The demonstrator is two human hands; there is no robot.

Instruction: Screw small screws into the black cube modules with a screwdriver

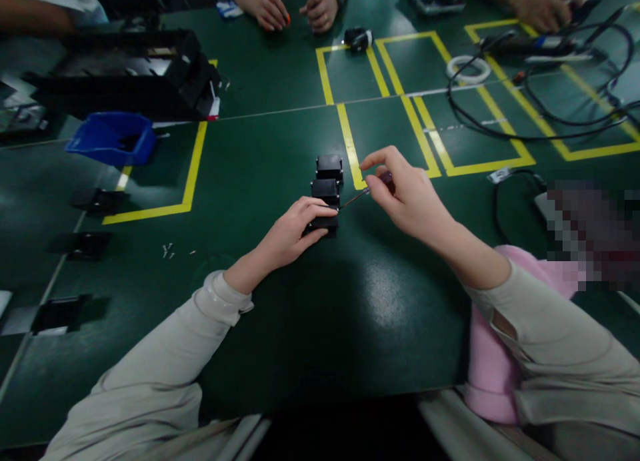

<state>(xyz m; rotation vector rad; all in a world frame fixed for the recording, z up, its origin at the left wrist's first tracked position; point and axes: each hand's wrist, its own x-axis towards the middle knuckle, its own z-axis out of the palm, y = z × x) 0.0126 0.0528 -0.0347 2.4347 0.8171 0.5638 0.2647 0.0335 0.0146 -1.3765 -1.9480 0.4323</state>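
Observation:
My left hand (295, 231) is closed around the nearest black block (327, 222), fingers on top and thumb along its near side. Behind it stand two more black blocks in a row, the middle block (325, 190) and the far block (329, 165). My right hand (400, 188) grips a screwdriver (356, 198) by its dark handle. The thin shaft slants down to the left, and its tip meets the right end of the held block near a small shiny spot. Whether a screw sits under the tip is too small to tell.
Several loose screws (170, 250) lie left of my left hand. Further left are a blue bin (114, 138), black parts (89, 245) and a large black rack (130, 74). Yellow tape (350, 141) marks the green table. Cables (500, 131) loop at right; a co-worker's hands (320, 9) rest opposite.

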